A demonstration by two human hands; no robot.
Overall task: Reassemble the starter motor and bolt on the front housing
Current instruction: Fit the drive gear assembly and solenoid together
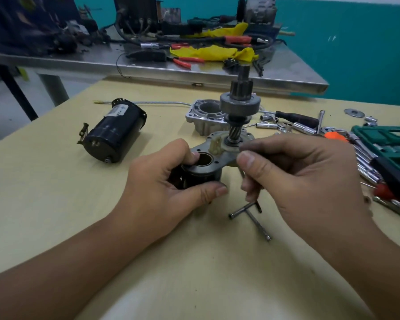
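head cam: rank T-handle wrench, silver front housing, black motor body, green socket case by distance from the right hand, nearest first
1. T-handle wrench: on the table just below the right hand.
2. Silver front housing: behind the held assembly, up and left of the hand.
3. Green socket case: far right table edge.
4. Black motor body: far left, beyond the left hand.
Items 2 and 3 are close; treat their order as uncertain.
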